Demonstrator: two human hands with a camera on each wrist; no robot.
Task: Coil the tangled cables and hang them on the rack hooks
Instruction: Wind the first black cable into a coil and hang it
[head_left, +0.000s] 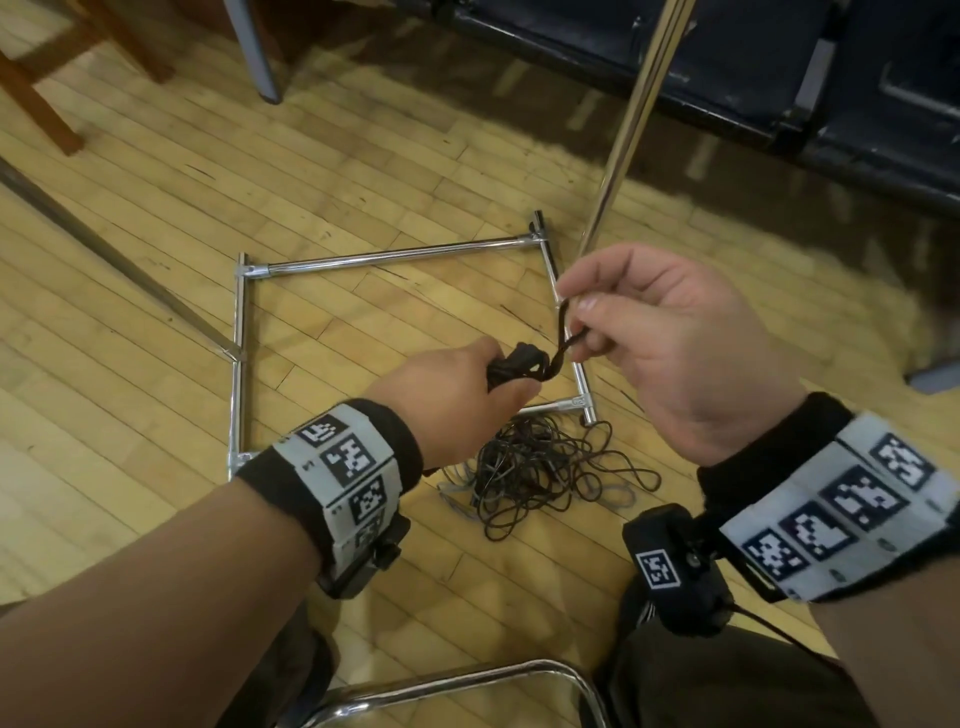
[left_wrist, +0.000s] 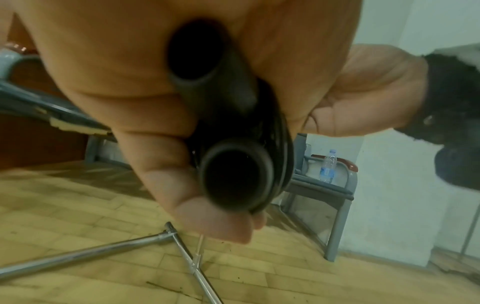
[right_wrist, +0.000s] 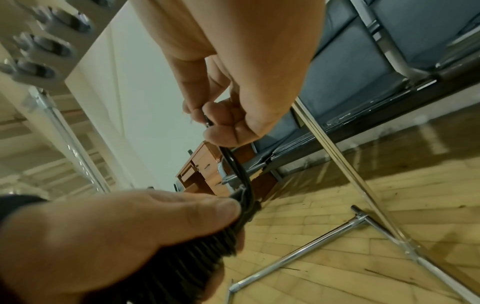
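My left hand (head_left: 457, 395) grips a coiled bundle of black cable (head_left: 519, 364), fingers wrapped round it; from the left wrist view the bundle (left_wrist: 275, 131) shows as many thin black loops stacked tight, with two blurred round black ends close to the lens. My right hand (head_left: 670, 353) pinches a short loop of the same cable (head_left: 563, 322) between thumb and fingertips, held just above and beside the bundle. Both hands hover over the near right corner of the chrome rack base (head_left: 395, 254), a square tube frame lying on the wooden floor (head_left: 156, 218). Just on my side of that corner lies the tangled cable pile (head_left: 545, 467), thin dark strands with a few grey ones.
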